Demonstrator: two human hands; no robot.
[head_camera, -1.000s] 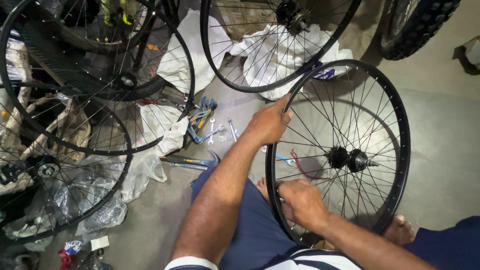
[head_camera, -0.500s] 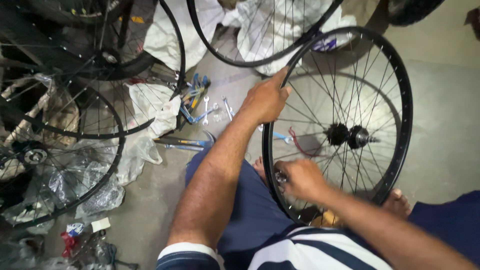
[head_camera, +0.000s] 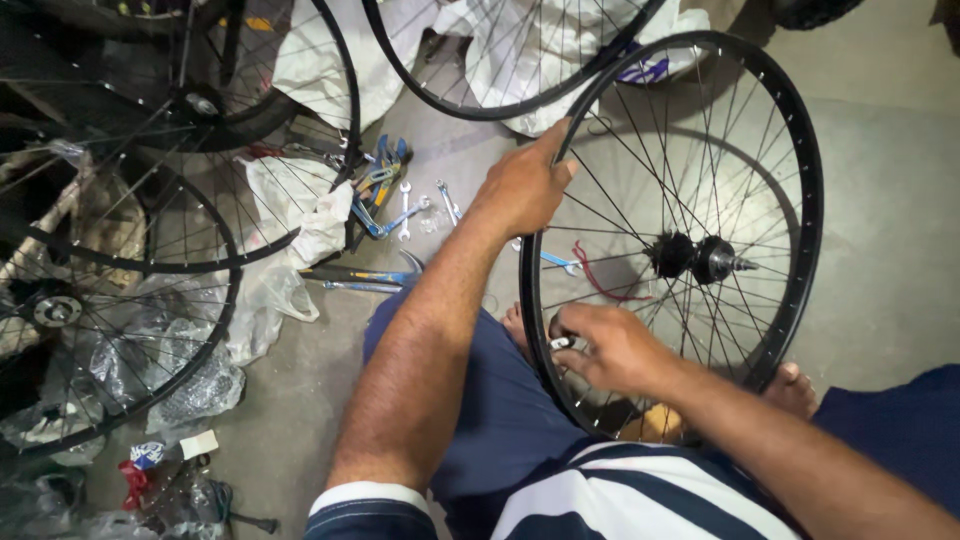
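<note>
A bare concrete floor (head_camera: 880, 200) fills the view, strewn with white plastic sheeting (head_camera: 300, 200) and clear bags. Several black spoked wheels lie or lean at the left (head_camera: 120, 300) and top (head_camera: 500, 60) of the picture.

The wheel in hand (head_camera: 805, 200) is a black rim with thin spokes, standing roughly upright between the person's knees, its lower edge down by the bare feet. Its hub (head_camera: 690, 257) sits near the middle, axle pointing to the right of the view, so the wheel's plane runs away from the person and the near arc of the rim lies closest to both hands.

The left hand (head_camera: 525, 185) reaches farther out and is closed over the upper left arc of the rim, fingers wrapped around it, steadying it. The right hand (head_camera: 615, 350) is nearer the body, low on the same side of the rim, fingers pinched shut on a small metal tool (head_camera: 560, 343) held against the inner edge of the rim where a spoke meets it. The two hands are well apart along the same curve, left above, right below.

On the floor just beyond the left hand lie small spanners (head_camera: 405, 210) and blue-handled pliers (head_camera: 385, 165); a hammer (head_camera: 360, 272) rests beside the left knee.
</note>
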